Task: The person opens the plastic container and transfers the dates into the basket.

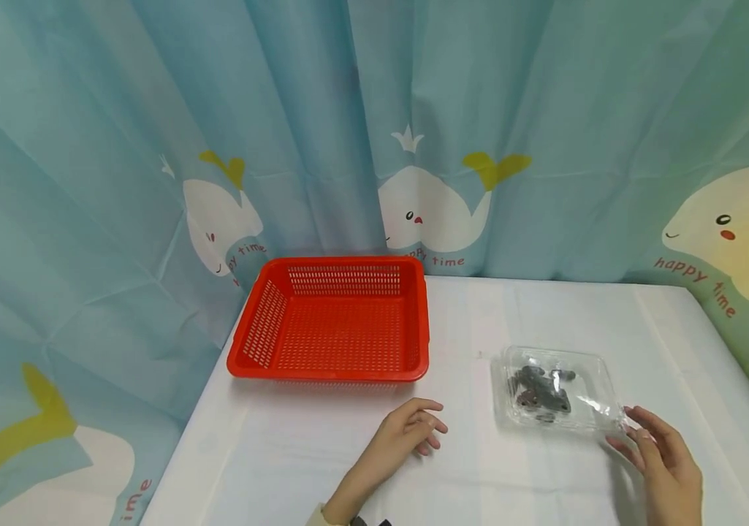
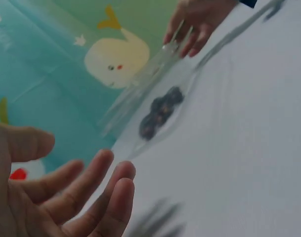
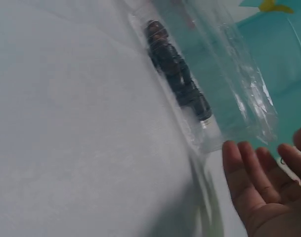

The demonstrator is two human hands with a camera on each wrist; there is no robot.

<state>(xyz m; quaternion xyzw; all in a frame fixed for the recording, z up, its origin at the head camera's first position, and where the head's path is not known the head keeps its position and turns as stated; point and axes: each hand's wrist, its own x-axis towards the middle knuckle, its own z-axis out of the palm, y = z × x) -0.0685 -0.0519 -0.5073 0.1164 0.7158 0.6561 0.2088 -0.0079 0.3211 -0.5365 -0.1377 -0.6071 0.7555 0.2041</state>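
Observation:
A clear plastic clamshell box (image 1: pixel 584 420) lies on the table at the right, with several dark rounded pieces (image 1: pixel 541 394) inside, bunched toward its left. My right hand (image 1: pixel 666 467) is at the box's near right corner, pinching that corner between thumb and fingers. From the right wrist view, the fingers (image 3: pixel 256 173) line up along the end of the box. My left hand (image 1: pixel 403 431) hovers left of the box, below the basket's right end. It holds nothing; in the left wrist view its fingers (image 2: pixel 86 182) are spread and slightly bent.
A red perforated plastic basket (image 1: pixel 328 372) stands at the back left of the white-covered table (image 1: pixel 466 467). Behind and at the sides hangs a blue-green curtain (image 1: pixel 321 131) printed with whales.

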